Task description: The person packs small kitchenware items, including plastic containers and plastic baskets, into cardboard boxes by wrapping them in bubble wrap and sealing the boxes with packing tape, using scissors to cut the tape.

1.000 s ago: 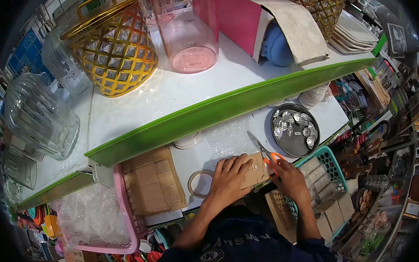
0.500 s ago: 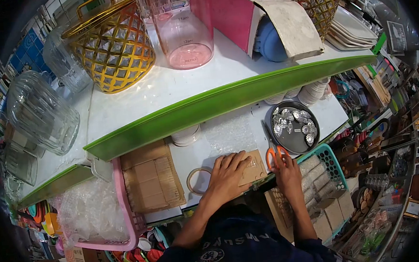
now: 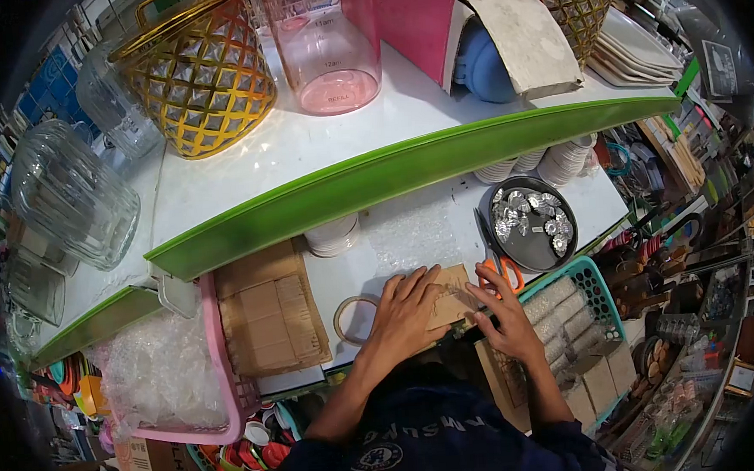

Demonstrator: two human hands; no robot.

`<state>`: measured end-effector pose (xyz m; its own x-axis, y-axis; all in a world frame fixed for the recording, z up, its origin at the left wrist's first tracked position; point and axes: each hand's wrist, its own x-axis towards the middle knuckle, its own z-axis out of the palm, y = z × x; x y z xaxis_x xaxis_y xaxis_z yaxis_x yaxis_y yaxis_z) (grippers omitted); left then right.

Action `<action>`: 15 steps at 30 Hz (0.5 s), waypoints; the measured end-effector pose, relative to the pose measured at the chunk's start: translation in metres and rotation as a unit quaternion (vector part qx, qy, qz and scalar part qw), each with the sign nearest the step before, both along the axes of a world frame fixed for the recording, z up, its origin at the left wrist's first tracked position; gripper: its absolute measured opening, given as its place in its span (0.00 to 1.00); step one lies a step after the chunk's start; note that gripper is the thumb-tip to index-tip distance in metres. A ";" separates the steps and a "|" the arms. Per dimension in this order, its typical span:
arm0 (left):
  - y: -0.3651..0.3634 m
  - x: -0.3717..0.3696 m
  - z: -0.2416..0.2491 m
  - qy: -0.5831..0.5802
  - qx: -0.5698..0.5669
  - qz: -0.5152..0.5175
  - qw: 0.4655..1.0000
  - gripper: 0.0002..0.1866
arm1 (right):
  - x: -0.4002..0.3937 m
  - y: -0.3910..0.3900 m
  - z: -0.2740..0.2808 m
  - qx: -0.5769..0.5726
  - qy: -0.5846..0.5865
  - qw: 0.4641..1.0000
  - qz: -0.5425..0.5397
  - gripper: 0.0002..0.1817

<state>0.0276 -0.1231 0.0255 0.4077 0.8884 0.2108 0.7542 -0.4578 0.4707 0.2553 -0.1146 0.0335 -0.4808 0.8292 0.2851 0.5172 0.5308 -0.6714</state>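
Note:
My left hand (image 3: 403,313) lies flat with fingers stretched over a small brown cardboard piece (image 3: 451,296) on the white shelf. At that piece's right edge is my right hand (image 3: 507,321), its fingers apart and the fingertips at or near the cardboard. Just behind those fingers lie scissors with orange handles (image 3: 515,272), blades pointing away beside a dark round pan (image 3: 524,248) of small foil cups. A roll of tape (image 3: 341,324) rests to the left of my left hand. Behind the cardboard, a sheet of bubble wrap (image 3: 414,240) is spread out.
A green-edged upper shelf (image 3: 407,164) overhangs the work surface. Flat cardboard (image 3: 270,320) lies left, beside a pink basket (image 3: 223,366) of bubble wrap. On the right stands a teal basket (image 3: 607,295) with wrapped rolls. Glass jars (image 3: 77,198) stand at upper left.
My right hand has come away from the scissors' handles and shifted left to the cardboard, its fingers spreading. The scissors stay on the shelf. My left hand remains on the cardboard.

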 end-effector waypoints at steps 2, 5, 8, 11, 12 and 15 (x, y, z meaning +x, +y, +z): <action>-0.001 0.000 -0.001 -0.002 0.004 -0.001 1.000 0.40 | -0.007 0.005 0.007 0.003 -0.037 0.999 0.017 0.27; -0.004 -0.002 -0.003 -0.012 0.032 0.007 0.999 0.34 | -0.008 0.012 0.001 0.008 -0.081 0.996 0.042 0.30; -0.017 -0.012 -0.002 -0.040 0.088 0.022 0.995 0.29 | -0.007 0.015 -0.006 0.021 -0.094 0.994 0.053 0.31; -0.041 -0.020 -0.024 -0.099 0.127 0.078 0.984 0.21 | -0.007 0.017 -0.010 0.051 -0.099 0.992 0.054 0.31; -0.053 -0.020 -0.038 -0.140 0.166 0.128 0.968 0.18 | -0.007 0.018 -0.011 0.065 -0.098 0.992 0.054 0.32; -0.083 -0.019 -0.067 -0.175 0.209 0.168 0.947 0.16 | -0.008 0.019 -0.010 0.073 -0.105 0.990 0.058 0.32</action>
